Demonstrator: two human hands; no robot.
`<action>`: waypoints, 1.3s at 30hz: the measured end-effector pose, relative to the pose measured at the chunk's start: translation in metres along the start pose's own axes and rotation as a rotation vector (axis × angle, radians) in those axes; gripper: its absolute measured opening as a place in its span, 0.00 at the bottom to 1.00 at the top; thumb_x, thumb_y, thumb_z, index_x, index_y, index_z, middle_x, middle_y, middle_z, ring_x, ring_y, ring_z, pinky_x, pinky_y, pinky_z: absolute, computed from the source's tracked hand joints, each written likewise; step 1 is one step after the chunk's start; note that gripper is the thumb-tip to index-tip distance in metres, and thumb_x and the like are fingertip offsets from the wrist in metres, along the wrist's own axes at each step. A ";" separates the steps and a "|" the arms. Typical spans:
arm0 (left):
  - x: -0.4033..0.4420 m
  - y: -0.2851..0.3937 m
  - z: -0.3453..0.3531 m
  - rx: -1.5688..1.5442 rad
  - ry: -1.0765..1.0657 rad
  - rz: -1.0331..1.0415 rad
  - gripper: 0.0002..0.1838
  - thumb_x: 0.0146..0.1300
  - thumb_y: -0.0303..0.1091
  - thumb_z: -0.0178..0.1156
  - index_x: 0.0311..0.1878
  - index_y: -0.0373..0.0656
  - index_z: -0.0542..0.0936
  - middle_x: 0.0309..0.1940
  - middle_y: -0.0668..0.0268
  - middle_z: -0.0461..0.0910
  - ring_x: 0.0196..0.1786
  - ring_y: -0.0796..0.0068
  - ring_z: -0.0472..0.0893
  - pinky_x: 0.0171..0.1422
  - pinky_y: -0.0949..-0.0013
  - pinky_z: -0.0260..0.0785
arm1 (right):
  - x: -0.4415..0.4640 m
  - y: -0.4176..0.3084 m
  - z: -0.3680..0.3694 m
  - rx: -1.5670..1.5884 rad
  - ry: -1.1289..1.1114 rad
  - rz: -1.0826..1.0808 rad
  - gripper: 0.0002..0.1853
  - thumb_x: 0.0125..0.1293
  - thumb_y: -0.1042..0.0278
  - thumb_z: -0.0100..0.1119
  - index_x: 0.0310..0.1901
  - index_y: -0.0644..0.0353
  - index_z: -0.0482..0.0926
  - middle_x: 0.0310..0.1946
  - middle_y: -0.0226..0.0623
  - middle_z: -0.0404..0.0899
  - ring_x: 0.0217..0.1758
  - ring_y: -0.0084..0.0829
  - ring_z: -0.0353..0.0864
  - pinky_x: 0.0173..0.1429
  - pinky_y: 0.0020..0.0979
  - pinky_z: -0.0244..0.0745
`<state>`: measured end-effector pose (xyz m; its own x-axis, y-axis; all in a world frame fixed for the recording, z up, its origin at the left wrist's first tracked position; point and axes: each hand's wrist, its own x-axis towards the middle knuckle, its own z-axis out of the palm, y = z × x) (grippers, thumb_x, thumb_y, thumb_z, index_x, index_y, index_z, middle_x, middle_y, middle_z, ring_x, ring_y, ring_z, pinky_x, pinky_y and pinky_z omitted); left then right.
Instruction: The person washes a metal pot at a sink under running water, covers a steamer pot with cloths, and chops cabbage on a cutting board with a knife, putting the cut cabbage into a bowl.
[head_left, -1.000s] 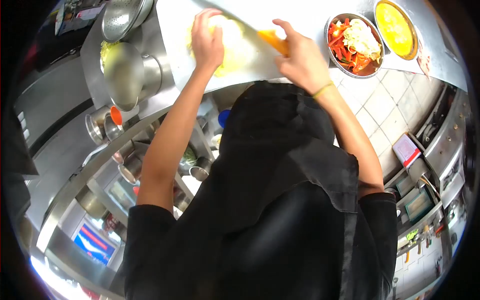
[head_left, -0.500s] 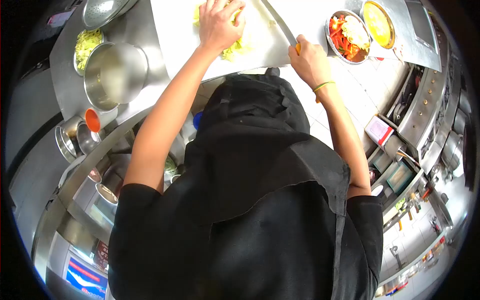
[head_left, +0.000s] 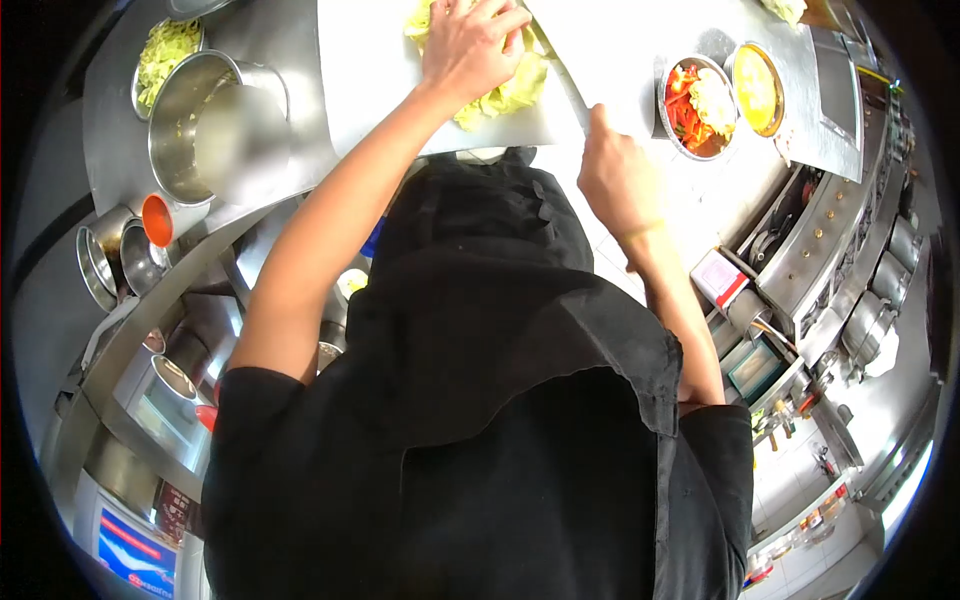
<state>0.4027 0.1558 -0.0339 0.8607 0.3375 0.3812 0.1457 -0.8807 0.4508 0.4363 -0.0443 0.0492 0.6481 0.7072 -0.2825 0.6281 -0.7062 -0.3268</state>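
Left hand [head_left: 472, 52] grasps leafy greens [head_left: 511, 92], right hand [head_left: 620, 172] clenches the knife [head_left: 565, 75] just beside the left fingers — slipping leaves could cause a cut.

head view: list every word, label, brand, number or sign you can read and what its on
None can be read with certainty.
Blue sign: lettering too blurred to read.
Dark red sign: pale lettering too small to read.
White-and-red container: no lettering discernible.
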 end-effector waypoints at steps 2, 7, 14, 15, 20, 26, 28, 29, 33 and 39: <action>0.000 0.005 -0.003 0.032 0.080 0.076 0.09 0.58 0.34 0.54 0.37 0.43 0.82 0.39 0.58 0.78 0.46 0.60 0.73 0.55 0.53 0.61 | 0.014 0.009 0.030 -0.022 0.054 -0.048 0.09 0.63 0.76 0.46 0.44 0.67 0.64 0.21 0.61 0.76 0.28 0.61 0.77 0.34 0.56 0.71; -0.002 -0.005 0.010 -0.003 0.033 0.040 0.09 0.59 0.33 0.53 0.38 0.44 0.81 0.39 0.60 0.78 0.47 0.64 0.73 0.55 0.55 0.61 | 0.003 -0.001 -0.002 0.047 0.032 -0.042 0.08 0.62 0.76 0.47 0.42 0.67 0.64 0.21 0.62 0.75 0.28 0.62 0.77 0.34 0.56 0.70; -0.003 0.002 0.005 0.013 0.121 0.064 0.09 0.58 0.29 0.54 0.40 0.42 0.82 0.42 0.62 0.80 0.48 0.68 0.74 0.57 0.58 0.63 | 0.012 0.002 -0.003 0.069 0.053 -0.123 0.10 0.61 0.78 0.47 0.44 0.67 0.64 0.21 0.61 0.75 0.28 0.62 0.76 0.35 0.57 0.70; 0.000 0.001 0.002 0.056 0.131 0.063 0.08 0.58 0.28 0.55 0.39 0.41 0.82 0.41 0.63 0.81 0.47 0.70 0.76 0.55 0.61 0.66 | 0.002 -0.004 -0.015 0.090 -0.025 -0.072 0.10 0.60 0.79 0.46 0.44 0.66 0.64 0.22 0.61 0.76 0.30 0.62 0.77 0.36 0.57 0.69; -0.004 -0.004 0.000 -0.057 0.246 0.090 0.06 0.50 0.28 0.59 0.33 0.47 0.77 0.37 0.71 0.77 0.48 0.65 0.74 0.49 0.57 0.62 | 0.036 0.002 0.026 0.068 -0.020 -0.040 0.10 0.60 0.80 0.46 0.44 0.67 0.63 0.24 0.62 0.76 0.32 0.62 0.77 0.38 0.57 0.69; -0.008 -0.003 0.000 -0.098 0.290 0.048 0.06 0.50 0.28 0.59 0.33 0.47 0.77 0.37 0.69 0.77 0.48 0.64 0.74 0.50 0.57 0.62 | 0.002 -0.002 0.006 0.072 -0.047 -0.076 0.12 0.61 0.76 0.49 0.46 0.69 0.63 0.25 0.63 0.75 0.33 0.63 0.76 0.40 0.57 0.69; -0.007 -0.006 0.005 -0.085 0.229 0.058 0.07 0.51 0.28 0.59 0.34 0.47 0.76 0.37 0.68 0.76 0.47 0.64 0.74 0.51 0.57 0.63 | 0.030 0.003 0.045 0.055 0.046 -0.094 0.17 0.60 0.79 0.49 0.51 0.72 0.63 0.23 0.64 0.75 0.33 0.63 0.76 0.39 0.57 0.70; -0.009 -0.005 0.004 -0.086 0.189 0.027 0.08 0.53 0.27 0.60 0.37 0.43 0.78 0.41 0.66 0.77 0.49 0.63 0.73 0.54 0.59 0.62 | 0.036 0.003 0.042 0.066 0.032 -0.111 0.18 0.60 0.79 0.49 0.51 0.72 0.62 0.23 0.64 0.74 0.34 0.63 0.77 0.39 0.56 0.70; -0.009 -0.002 0.003 -0.107 0.208 -0.002 0.08 0.54 0.27 0.57 0.39 0.43 0.77 0.41 0.64 0.76 0.51 0.61 0.73 0.56 0.58 0.62 | 0.004 -0.011 -0.013 0.151 -0.036 -0.100 0.15 0.59 0.79 0.48 0.47 0.71 0.63 0.23 0.63 0.74 0.33 0.63 0.76 0.38 0.55 0.71; -0.010 -0.003 0.004 -0.086 0.204 0.001 0.08 0.54 0.27 0.56 0.39 0.42 0.77 0.43 0.63 0.76 0.52 0.59 0.72 0.58 0.57 0.62 | 0.043 -0.012 0.022 0.118 0.016 -0.095 0.11 0.59 0.79 0.47 0.43 0.69 0.63 0.24 0.65 0.74 0.33 0.64 0.76 0.39 0.56 0.70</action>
<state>0.3958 0.1536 -0.0423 0.7432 0.4045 0.5330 0.0952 -0.8524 0.5142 0.4476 -0.0045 0.0213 0.5956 0.7693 -0.2313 0.6325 -0.6266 -0.4554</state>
